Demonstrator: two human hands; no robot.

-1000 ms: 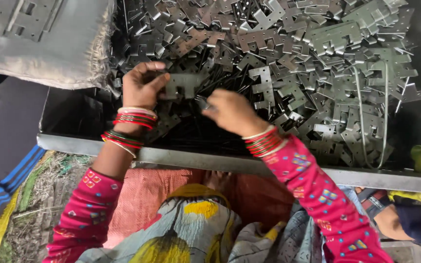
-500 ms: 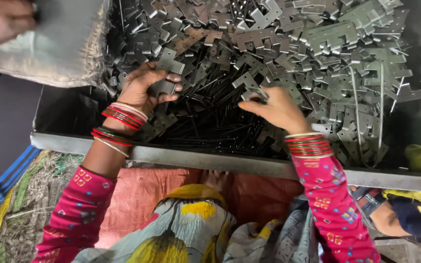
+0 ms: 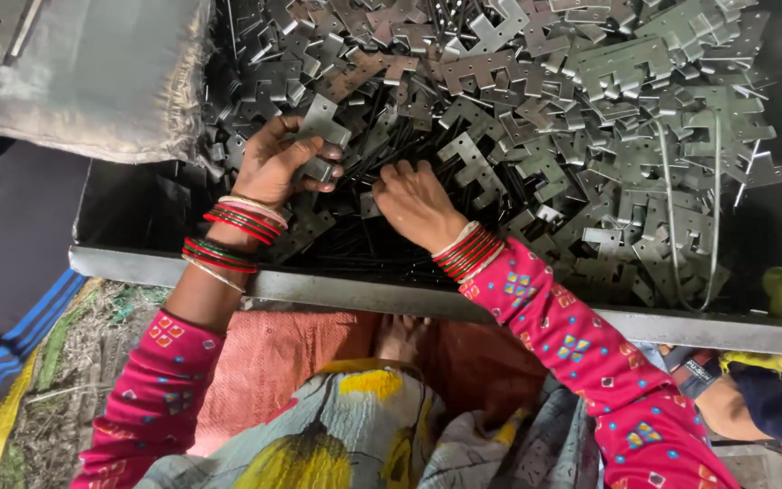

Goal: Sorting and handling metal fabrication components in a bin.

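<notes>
My left hand [image 3: 278, 167] grips a flat grey metal bracket [image 3: 322, 127] with punched holes, held just above the heap. A large pile of similar stamped metal brackets [image 3: 536, 109] fills a dark tray. My right hand [image 3: 412, 201] lies knuckles up on a bundle of thin black rods [image 3: 355, 240] at the near side of the pile, fingers curled down into them; whether it holds one is hidden. Both wrists carry red and green bangles over pink patterned sleeves.
The tray's grey metal front rim [image 3: 346, 292] runs across below my hands. A grey sack [image 3: 83, 81] with more brackets on top sits at the upper left. Another person's arm [image 3: 753, 403] shows at the lower right. A wire loop [image 3: 690, 226] lies on the pile's right side.
My right hand has come back left and down from the brackets onto the black rods. My left hand has lifted a bracket and closed on it.
</notes>
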